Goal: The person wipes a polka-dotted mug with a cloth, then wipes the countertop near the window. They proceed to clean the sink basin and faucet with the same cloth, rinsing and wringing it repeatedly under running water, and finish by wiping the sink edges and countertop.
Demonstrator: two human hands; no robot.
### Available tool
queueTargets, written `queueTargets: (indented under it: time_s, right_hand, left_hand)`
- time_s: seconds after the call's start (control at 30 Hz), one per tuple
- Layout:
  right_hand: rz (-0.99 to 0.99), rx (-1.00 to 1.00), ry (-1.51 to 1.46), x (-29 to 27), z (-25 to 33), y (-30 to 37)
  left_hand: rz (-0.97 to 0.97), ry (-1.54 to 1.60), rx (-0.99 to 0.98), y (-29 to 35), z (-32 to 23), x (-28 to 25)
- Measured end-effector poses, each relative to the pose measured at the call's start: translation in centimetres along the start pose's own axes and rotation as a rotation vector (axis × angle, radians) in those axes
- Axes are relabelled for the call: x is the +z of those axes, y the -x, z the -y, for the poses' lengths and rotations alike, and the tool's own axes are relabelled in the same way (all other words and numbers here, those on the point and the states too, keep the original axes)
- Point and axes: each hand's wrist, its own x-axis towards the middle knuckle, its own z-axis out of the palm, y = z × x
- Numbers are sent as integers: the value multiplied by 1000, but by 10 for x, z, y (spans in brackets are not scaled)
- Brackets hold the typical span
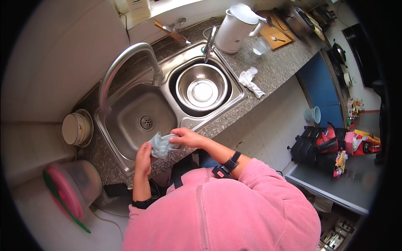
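A soft, limp, likely wet grey cloth (160,144) is being clamped between the left hand (143,158) and right hand (187,137), best gripped by its bunched folds.

Speckled granite counter (272,71), white wall (50,54), pale floor (272,134), blue cabinet door (320,83), daylight above.

Speckled granite counter (272,71) carries a double steel sink (138,100); round steel bowl (202,87) sits in the far basin. On the counter: white electric kettle (236,27), clear glass (261,45) just beside it, wooden board (276,35) behind, crumpled white cloth (250,81) near the sink edge, white round container (76,127) at the near end
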Motion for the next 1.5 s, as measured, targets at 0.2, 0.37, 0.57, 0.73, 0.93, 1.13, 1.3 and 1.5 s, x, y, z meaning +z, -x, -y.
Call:
queueTargets:
  time_s: [0.2, 0.37, 0.57, 0.73, 0.93, 1.13, 1.3, 1.5]
  right_hand:
    - [-148, -297, -136, -5, 40, 11]
    - [15, -336, 442, 39, 74, 9]
    - [119, -387, 378, 39, 56, 15]
    - [-628, -391, 914, -48, 14, 2]
    - [-622, -399, 1029, -66, -28, 10]
    - [-570, -387, 1021, -33, -29, 11]
    - [-546, -374, 988, -39, -23, 0]
    - [-536, -381, 1065, -48, -28, -12]
  left_hand:
    - [-248, -73, 33, -3, 18, -6]
    - [-53, 161, 47, -3, 27, -3]
    - [222, 573, 191, -9, 32, 2]
    - [167, 786, 32, -28, 9, -22]
    - [404, -1067, -38, -67, 48, 2]
    - [487, -958, -98, -92, 52, 3]
    - [445, -1274, -289, -80, 47, -54]
    - [536, -1874, -403, -64, 19, -119]
